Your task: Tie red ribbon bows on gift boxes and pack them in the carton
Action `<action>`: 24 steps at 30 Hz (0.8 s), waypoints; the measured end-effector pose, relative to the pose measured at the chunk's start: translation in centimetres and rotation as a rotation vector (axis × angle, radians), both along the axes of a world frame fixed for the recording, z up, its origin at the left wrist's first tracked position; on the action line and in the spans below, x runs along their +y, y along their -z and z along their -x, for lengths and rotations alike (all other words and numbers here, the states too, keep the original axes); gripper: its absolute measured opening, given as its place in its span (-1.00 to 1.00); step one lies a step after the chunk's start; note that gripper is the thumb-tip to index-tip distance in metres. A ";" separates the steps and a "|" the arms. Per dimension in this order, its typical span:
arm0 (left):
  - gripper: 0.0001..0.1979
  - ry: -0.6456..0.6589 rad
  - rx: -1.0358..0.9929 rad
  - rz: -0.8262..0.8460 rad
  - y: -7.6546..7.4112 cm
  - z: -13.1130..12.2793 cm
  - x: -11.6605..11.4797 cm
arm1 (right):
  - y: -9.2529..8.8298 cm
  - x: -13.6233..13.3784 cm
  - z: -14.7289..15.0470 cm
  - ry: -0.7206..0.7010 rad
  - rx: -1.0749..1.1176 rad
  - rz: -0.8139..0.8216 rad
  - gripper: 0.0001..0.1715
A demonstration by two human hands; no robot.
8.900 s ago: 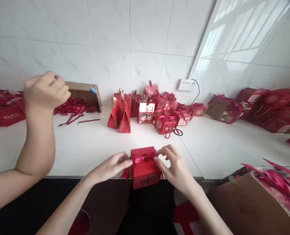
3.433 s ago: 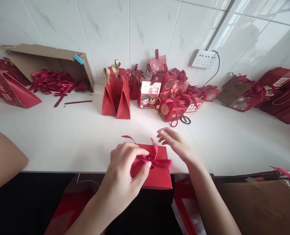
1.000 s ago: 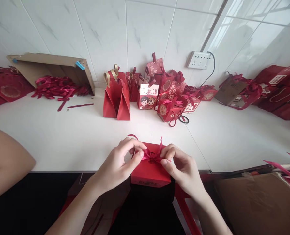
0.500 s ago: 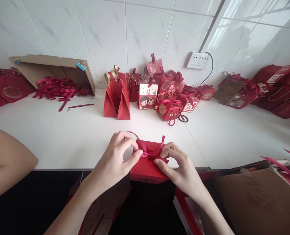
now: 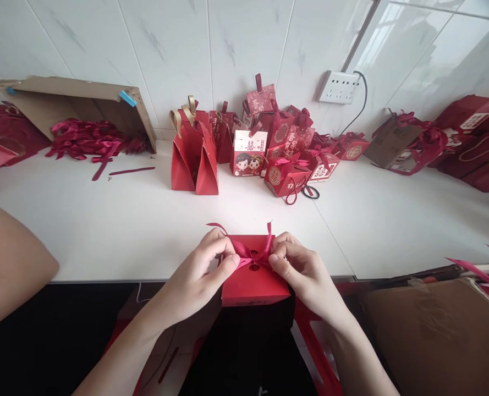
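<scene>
A red gift box point(image 5: 254, 289) sits at the front edge of the white table, directly before me. Across its top, a dark pink ribbon point(image 5: 264, 249) is tied in a bow, with a knot over the cut-out in the middle. My left hand point(image 5: 215, 258) pinches the bow's left side between thumb and fingers. On the other side, my right hand point(image 5: 296, 264) is closed on the right part of the ribbon. Two loose ribbon ends stick up beyond the hands. My fingers hide parts of the loops.
Several red gift boxes point(image 5: 287, 179) and two upright red bags point(image 5: 194, 165) stand near the tiled wall. At left, a cardboard box point(image 5: 145, 110) on its side holds ribbons point(image 5: 87, 137). A person's arm point(image 5: 13, 264) rests at far left; a brown carton point(image 5: 434, 335) is at lower right.
My right hand has shifted its grip from beside the knot to pinch the bow's right side. The cut-out below the knot shows more now. The camera view has shifted slightly.
</scene>
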State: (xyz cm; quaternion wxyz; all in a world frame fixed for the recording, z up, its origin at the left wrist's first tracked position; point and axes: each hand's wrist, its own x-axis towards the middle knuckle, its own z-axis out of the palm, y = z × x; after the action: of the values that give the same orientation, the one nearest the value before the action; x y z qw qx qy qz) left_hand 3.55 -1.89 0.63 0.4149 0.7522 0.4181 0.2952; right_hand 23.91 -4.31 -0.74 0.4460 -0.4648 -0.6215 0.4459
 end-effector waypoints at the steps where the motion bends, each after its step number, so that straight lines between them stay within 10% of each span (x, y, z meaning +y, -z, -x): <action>1: -0.72 -0.001 -0.013 0.009 0.2 0.0 0.0 | 0.1 0.1 0.0 -0.004 0.014 0.005 -0.66; 24: -0.69 0.009 -0.021 -0.043 1.1 0.2 0.2 | 0.7 0.8 -0.2 -0.084 0.048 -0.016 -0.62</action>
State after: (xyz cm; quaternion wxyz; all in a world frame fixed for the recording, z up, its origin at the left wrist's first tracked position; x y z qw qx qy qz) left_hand 3.31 -1.65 -0.46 0.4046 0.7596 0.4038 0.3102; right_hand 24.13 -3.53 -1.40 0.4454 -0.4238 -0.6330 0.4705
